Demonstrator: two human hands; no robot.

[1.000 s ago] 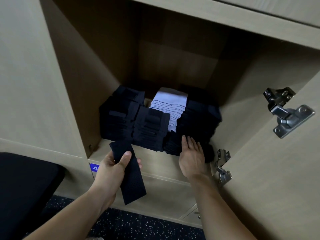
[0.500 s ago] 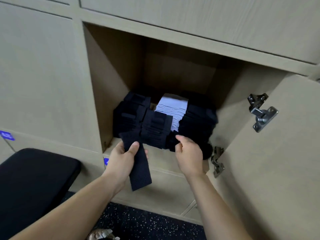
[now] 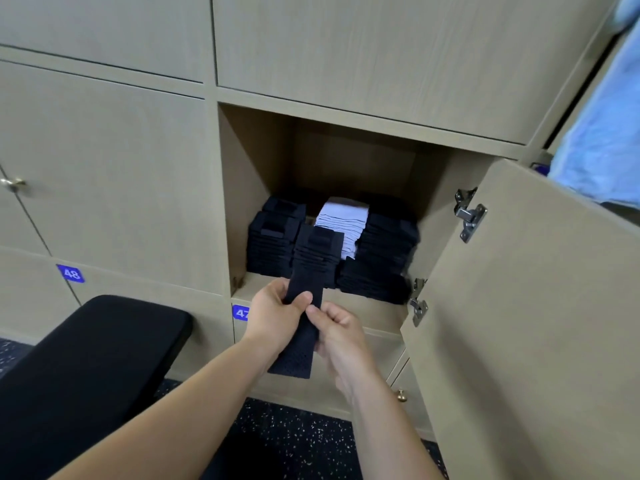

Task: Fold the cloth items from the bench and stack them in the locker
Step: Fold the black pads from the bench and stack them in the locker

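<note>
Stacks of black cloths [image 3: 273,244] and one white stack [image 3: 341,220] sit in the open locker [image 3: 256,161], so I think most of the job is done. One long cloth [image 3: 298,351] is held just in front of it. The left hand [image 3: 277,313] pinches it high and the right hand [image 3: 341,332] grips it just below. It looks like it needs folding and stacking. Only part of the desk [image 3: 97,341] shows, so I cannot tell how many are left.

the locker [image 3: 256,188] and its door [image 3: 519,306] look like pale wood-grain laminate, matt and smooth. the hinges [image 3: 469,214] are shiny bare metal. the black cloth strip [image 3: 298,355] shows a fine knit mesh. the bench [image 3: 86,358] pad is matt black; the floor [image 3: 294,441] is dark, speckled, matt.
</note>
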